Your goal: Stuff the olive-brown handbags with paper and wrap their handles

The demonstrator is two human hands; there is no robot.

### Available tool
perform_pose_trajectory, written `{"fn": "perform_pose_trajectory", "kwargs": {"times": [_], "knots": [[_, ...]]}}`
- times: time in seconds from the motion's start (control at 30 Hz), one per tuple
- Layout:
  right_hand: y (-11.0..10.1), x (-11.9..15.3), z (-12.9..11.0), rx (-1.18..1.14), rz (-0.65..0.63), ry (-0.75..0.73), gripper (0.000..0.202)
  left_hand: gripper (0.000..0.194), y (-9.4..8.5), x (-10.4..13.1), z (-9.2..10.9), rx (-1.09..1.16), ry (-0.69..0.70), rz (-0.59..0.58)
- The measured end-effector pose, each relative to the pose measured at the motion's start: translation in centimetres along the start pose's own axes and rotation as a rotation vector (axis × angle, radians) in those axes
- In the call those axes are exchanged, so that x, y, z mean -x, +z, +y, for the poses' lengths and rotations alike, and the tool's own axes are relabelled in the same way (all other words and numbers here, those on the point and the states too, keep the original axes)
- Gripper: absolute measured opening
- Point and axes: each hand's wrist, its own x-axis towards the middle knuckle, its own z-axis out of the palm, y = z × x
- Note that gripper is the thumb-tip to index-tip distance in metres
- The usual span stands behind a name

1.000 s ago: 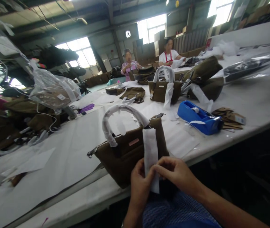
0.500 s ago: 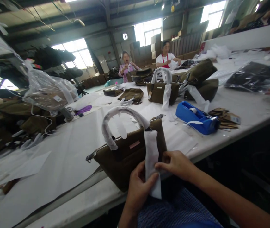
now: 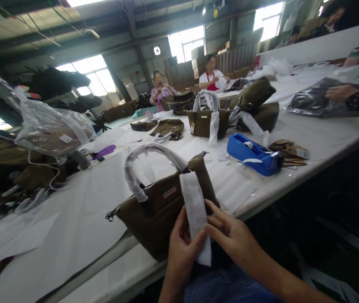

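Note:
An olive-brown handbag point(image 3: 157, 223) stands at the table's near edge, its arched handle point(image 3: 154, 147) wrapped in white sheeting. Down its front hangs a flat strip point(image 3: 194, 198) covered in white wrapping; what lies inside the wrapping is hidden. My left hand point(image 3: 184, 240) is closed around the strip's lower part, thumb in front and fingers behind. From the other side my right hand point(image 3: 225, 231) pinches the strip's right edge, close to my left thumb.
A blue tape dispenser point(image 3: 253, 155) sits to the right, beside a pile of brown tags point(image 3: 289, 152). Farther back are another wrapped bag point(image 3: 206, 122) and several olive bags. A co-worker's hand point(image 3: 341, 92) rests on a plastic-wrapped dark item. Two people work across the table.
My right hand has shifted its fingers along the strip's edge, and the strip leans more. The whole view has moved slightly. At right, the co-worker's hand and sleeve reach farther into view.

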Motion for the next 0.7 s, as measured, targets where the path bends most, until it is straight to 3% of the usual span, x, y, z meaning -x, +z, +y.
{"fn": "perform_pose_trajectory", "kwargs": {"times": [0.1, 0.17, 0.23, 0.3, 0.4, 0.5, 0.6, 0.7], "knots": [[1.6, -1.1, -0.3, -0.033, 0.022, -0.028, 0.079, 0.084, -0.1, -0.2, -0.6, -0.095, 0.008, 0.034], [1.5, -1.9, -0.6, -0.037, -0.014, -0.063, 0.075, 0.085, -0.4, -0.3, -1.3, -0.164, 0.027, 0.078], [0.1, -2.4, -0.8, 0.023, -0.098, -0.106, 0.07, 0.082, -0.6, -0.4, -1.9, -0.261, 0.055, 0.119], [-2.5, -2.8, -0.9, 0.174, -0.094, -0.158, 0.056, 0.074, -0.6, -0.4, -2.1, -0.462, 0.134, 0.198], [-8.9, -3.3, -0.4, 0.509, 0.192, -0.252, 0.032, 0.065, -0.6, -0.6, -1.4, -0.857, 0.485, 0.359], [-17.5, -4.0, 0.2, 0.802, 0.569, -0.251, 0.029, 0.065, -0.9, -1.5, -0.3, -1.097, 0.884, 0.407], [-26.5, -5.4, 0.2, 0.9, 0.784, -0.183, 0.032, 0.06, -1.7, -3.0, 0.0, -1.208, 1.056, 0.261], [-33.8, -7.7, 0.3, 1.005, 0.856, -0.114, 0.036, 0.046, -2.6, -4.5, -0.4, -1.249, 1.093, 0.178]]}}
